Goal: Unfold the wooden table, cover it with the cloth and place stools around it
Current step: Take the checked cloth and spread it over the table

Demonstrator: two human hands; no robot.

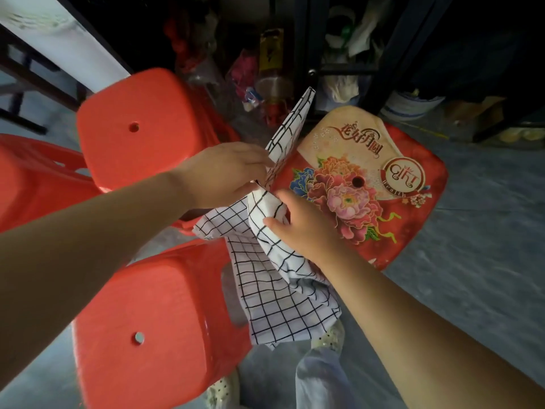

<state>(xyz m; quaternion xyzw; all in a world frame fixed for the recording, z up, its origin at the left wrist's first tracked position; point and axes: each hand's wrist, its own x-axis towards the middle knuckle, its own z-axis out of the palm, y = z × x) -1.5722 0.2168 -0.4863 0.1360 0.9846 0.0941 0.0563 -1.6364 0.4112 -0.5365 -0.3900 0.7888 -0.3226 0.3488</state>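
head view: left grip (224,172) and right grip (303,228) clench cloth (274,290) draping below them.

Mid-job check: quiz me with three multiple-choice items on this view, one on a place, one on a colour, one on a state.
1. Relative to the cloth, the floral-print stool stands: A to its left; B to its right; C stacked on top.
2. The cloth is: A plain red; B white with a black grid; C blue striped.
3. The cloth is: A spread flat; B folded on the floor; C bunched, gripped by the left hand and right hand.
Key: B, the stool shows right of the cloth; B, black lines cross white fabric; C, fingers of both curl into it.
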